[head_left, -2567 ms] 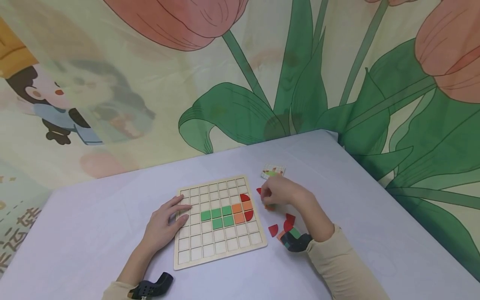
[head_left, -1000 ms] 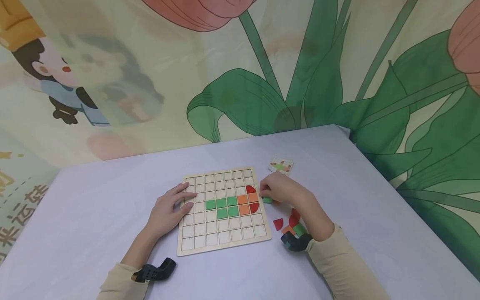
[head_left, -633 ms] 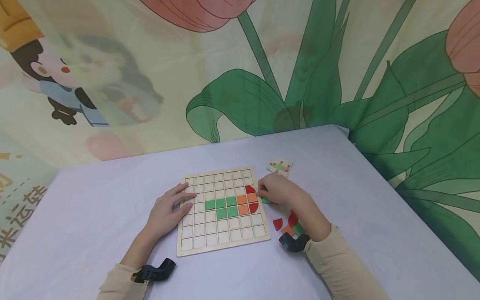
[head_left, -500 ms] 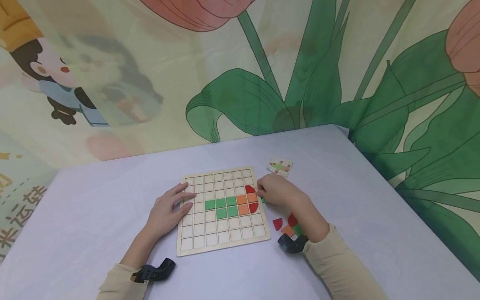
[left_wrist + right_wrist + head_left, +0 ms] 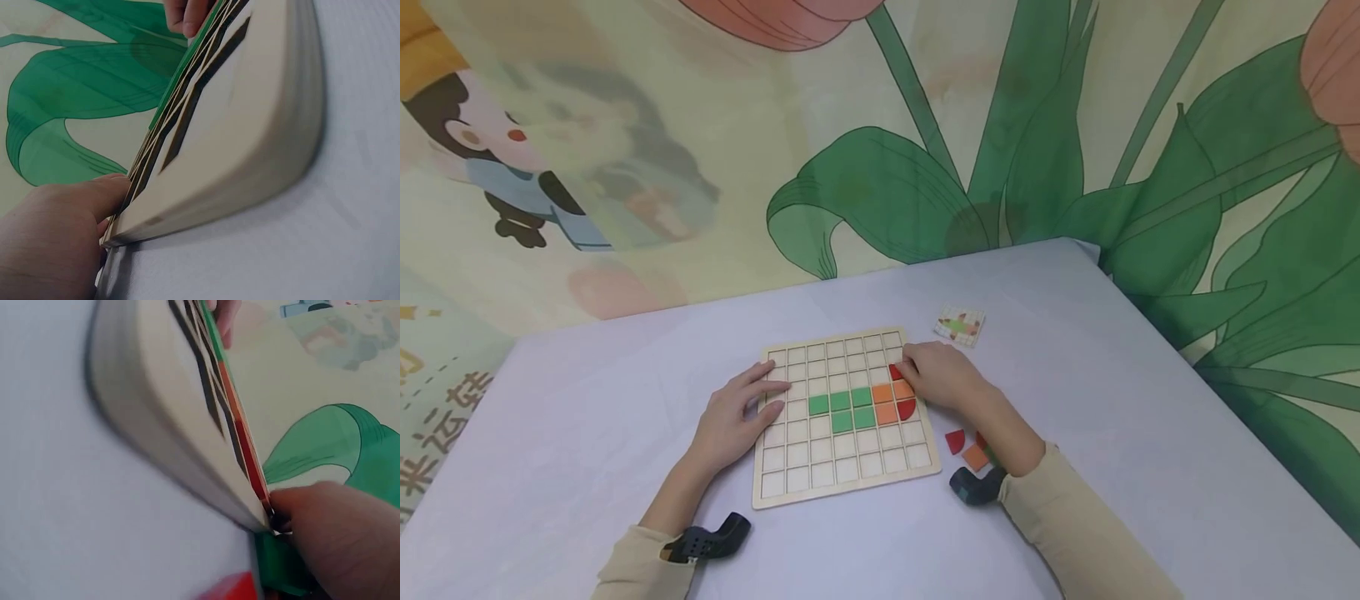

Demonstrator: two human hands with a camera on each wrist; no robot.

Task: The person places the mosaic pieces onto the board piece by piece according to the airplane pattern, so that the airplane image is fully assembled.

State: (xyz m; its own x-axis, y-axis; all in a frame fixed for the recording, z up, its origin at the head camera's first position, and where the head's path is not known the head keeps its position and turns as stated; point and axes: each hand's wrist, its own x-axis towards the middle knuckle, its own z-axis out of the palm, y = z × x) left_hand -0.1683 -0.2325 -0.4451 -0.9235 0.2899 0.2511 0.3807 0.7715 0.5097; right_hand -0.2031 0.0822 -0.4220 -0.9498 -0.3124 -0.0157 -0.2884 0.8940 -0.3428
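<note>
A square wooden grid board [image 5: 846, 491] lies on the table with several green tiles [image 5: 841, 402], three orange tiles [image 5: 886, 412] and red quarter-circle tiles [image 5: 907, 409] in its cells. My left hand [image 5: 730, 421] rests along the board's left edge, fingers spread and the tips over the rim. My right hand [image 5: 942, 372] is at the right edge, fingers bent down over the upper red tile, which it partly covers. In the right wrist view its thumb [image 5: 297, 499] is right at the board's rim beside a red tile; I cannot tell whether a tile is pinched there.
A small pattern card [image 5: 959, 326] lies beyond my right hand. Loose tiles sit right of the board: a red quarter circle [image 5: 955, 441], an orange square [image 5: 976, 456] and others partly under my forearm. A green piece [image 5: 281, 562] lies close beside the board's rim.
My right hand has come from the loose tiles beside the card leftward onto the board's right edge. My left hand keeps its place. The tiles seen in the board look the same.
</note>
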